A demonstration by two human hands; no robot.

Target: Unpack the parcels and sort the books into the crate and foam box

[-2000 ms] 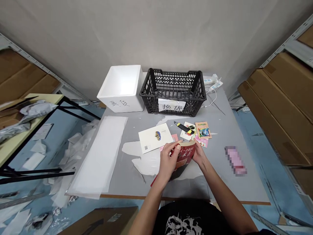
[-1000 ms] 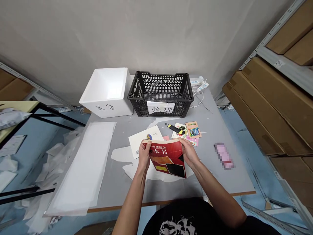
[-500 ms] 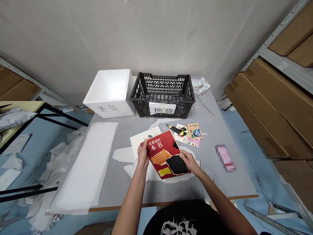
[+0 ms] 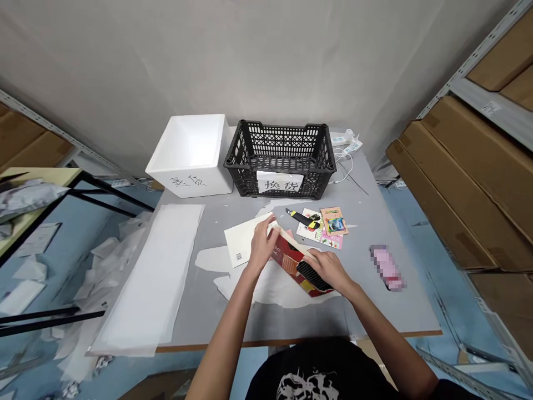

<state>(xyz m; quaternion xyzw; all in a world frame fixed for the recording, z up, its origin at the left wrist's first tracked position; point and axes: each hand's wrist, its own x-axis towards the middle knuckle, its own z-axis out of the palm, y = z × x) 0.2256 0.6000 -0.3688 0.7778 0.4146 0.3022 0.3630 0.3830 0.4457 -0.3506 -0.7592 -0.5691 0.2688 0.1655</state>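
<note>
Left hand: the left hand [image 4: 262, 244] grasps the book [image 4: 287, 260] at its upper left corner.
Right hand: the right hand [image 4: 331, 270] grips the same book along its right-hand edge, fingers over the page block.
Book: tilted between both hands, above the near middle of the counter [image 4: 366, 311]; red cover with orange, black and yellow patches. Whether its lower edge touches down, I cannot tell.
Booklet: the cream booklet [image 4: 239, 240] lies flat, partly behind the left hand, barcode showing.
Cutter: the black and yellow cutter [image 4: 298, 217] lies beyond the book, its right end over the cards.
Cards: the cards [image 4: 333, 222] overlap, an orange one on top.
Pink item: the pink item [image 4: 387, 268], pixelated, lies well right of the right hand.
Sheets: the white sheets [image 4: 154, 272] lie at left.
Containers: the foam box [image 4: 210, 184] stands left of the black crate [image 4: 245, 180], just beside it.
</note>
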